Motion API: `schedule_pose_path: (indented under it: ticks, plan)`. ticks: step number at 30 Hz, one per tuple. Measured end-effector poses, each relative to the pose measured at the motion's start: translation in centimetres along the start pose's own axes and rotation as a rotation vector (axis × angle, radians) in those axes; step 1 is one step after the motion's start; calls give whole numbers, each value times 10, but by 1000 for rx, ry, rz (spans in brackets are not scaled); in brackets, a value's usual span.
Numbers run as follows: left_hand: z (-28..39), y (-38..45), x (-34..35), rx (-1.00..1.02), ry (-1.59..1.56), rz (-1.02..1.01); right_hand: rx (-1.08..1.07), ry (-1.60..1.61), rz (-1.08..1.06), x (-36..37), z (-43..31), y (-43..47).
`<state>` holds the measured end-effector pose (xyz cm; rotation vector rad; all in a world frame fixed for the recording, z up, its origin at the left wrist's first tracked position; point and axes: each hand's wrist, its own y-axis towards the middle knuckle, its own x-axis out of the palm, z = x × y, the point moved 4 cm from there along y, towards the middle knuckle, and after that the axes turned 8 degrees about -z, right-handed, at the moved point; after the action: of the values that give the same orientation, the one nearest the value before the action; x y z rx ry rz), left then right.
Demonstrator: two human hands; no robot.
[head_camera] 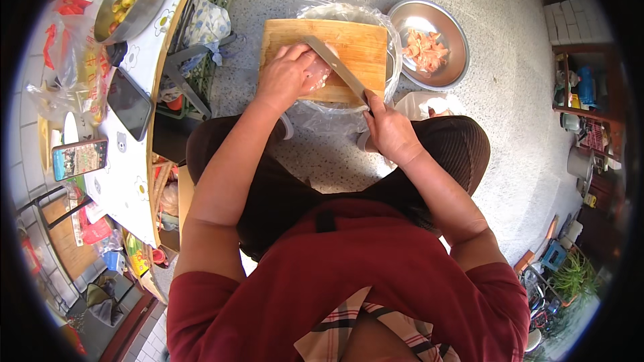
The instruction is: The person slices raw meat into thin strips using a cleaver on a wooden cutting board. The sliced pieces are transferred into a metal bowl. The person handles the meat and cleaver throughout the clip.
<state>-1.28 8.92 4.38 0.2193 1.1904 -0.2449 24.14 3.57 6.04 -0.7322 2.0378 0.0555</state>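
Observation:
A wooden cutting board [362,68] lies in front of me over a plastic-lined container [395,55]. On the board's left half rests a piece of raw pale pink meat [318,74]. My left hand [286,73] presses down on it, fingers bent over its upper left side. My right hand [392,125] grips the handle of a kitchen knife [339,68]. Its long blade slants up and left along the meat's right edge, the tip near my left fingers. Whether the edge is in the meat cannot be told.
Right of the board, a metal bowl [458,60] holds cut meat pieces [426,51]. A plastic bag [415,104] lies below it, near my knee. The table [132,171] at left bears a metal bowl of fruit [113,27], a dark tablet-like device [130,103] and a lit phone [80,159].

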Motion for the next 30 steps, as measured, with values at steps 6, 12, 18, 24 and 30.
schedule_pose_path:
  ticks: [6, 12, 18, 24, 30]
  plan:
    - [5, 4, -7, -19, -6, -28, 37, 84, -87, 1, 3, 53]
    - [4, 6, -7, -10, 48, -52, 28, 114, -28, 13, 15, 57]
    - [13, 7, -10, -9, 61, -27, 1, 70, -64, -20, 10, -6]
    - [11, 6, -7, -10, 107, -86, 36, 50, -128, -16, -7, 10]
    - [14, 9, -11, -6, 79, -77, 20, 34, -64, 13, -2, 65]
